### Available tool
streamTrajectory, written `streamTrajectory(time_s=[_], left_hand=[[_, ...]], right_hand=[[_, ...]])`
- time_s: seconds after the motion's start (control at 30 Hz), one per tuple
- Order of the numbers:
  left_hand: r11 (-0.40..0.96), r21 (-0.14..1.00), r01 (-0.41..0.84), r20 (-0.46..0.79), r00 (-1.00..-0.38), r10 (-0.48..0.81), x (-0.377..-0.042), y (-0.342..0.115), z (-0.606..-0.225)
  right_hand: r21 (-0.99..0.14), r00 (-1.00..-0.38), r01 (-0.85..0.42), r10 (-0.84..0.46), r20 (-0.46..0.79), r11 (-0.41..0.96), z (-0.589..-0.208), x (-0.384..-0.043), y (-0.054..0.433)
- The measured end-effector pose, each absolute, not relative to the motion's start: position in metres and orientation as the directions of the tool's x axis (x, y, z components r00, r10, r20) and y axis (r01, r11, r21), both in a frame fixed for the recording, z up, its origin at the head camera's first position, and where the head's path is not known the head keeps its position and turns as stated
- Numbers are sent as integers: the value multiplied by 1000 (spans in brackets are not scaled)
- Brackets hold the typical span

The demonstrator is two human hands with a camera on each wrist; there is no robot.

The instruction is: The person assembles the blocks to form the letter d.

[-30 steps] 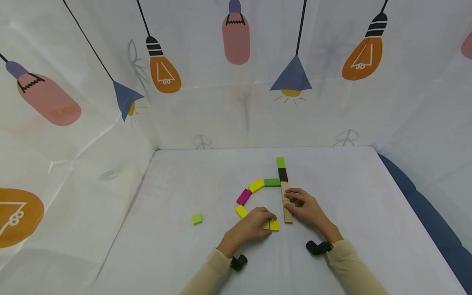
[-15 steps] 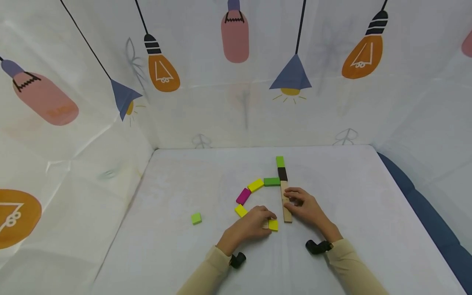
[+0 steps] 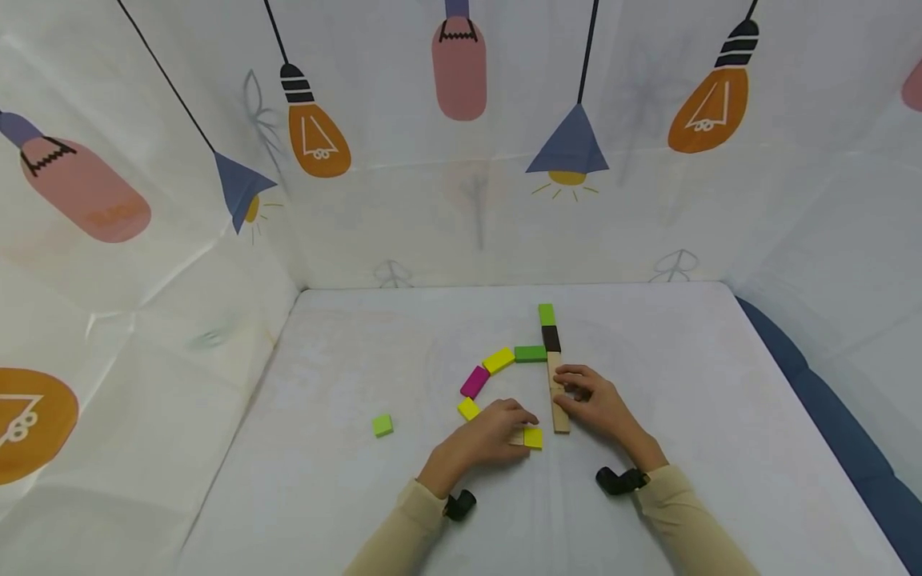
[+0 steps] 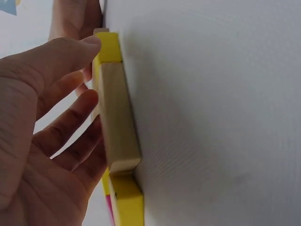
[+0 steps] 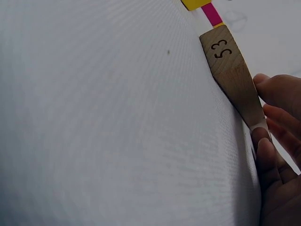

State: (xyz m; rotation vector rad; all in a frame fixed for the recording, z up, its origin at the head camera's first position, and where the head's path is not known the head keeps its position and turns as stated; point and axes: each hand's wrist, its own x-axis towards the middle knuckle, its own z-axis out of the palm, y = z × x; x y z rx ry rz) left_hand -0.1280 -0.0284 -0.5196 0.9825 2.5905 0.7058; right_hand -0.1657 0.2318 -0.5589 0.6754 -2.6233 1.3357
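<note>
On the white table, my left hand (image 3: 484,434) pinches a small yellow block (image 3: 532,438) between thumb and fingers. A pale wooden block (image 4: 120,120) lies against it, partly behind my fingers in the head view. Beyond that hand, a curve of yellow blocks, a magenta block (image 3: 475,382) and a green block (image 3: 530,354) runs to a straight row. My right hand (image 3: 595,402) holds that row's wooden block (image 5: 235,70), marked 53, with its thumb and fingers at the block's far end. Further up the row come a black block (image 3: 551,338) and a light green block (image 3: 547,314).
A lone light green block (image 3: 382,426) lies to the left on the white tabletop (image 3: 324,496). White cloth (image 3: 403,216) printed with lamps hangs behind and beside the table. Something dark blue (image 3: 828,408) shows past the right edge.
The head view has shifted by a few pixels. Both hands stay at the same blocks, and the arrangement looks the same.
</note>
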Motion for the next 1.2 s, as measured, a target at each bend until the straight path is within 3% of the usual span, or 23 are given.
streamTrajectory(time_s=[0.37, 0.8, 1.2], left_hand=[[658, 539, 525, 14, -788, 616, -121, -60, -499], [662, 603, 445, 160, -881, 446, -117, -105, -493], [665, 616, 422, 274, -907, 321, -113, -153, -498]], right_hand=[[-744, -905, -412, -332, 266, 526, -555, -165, 230], [-740, -902, -418, -337, 270, 526, -554, -164, 229], [-744, -906, -409, -332, 262, 529, -556, -166, 230]])
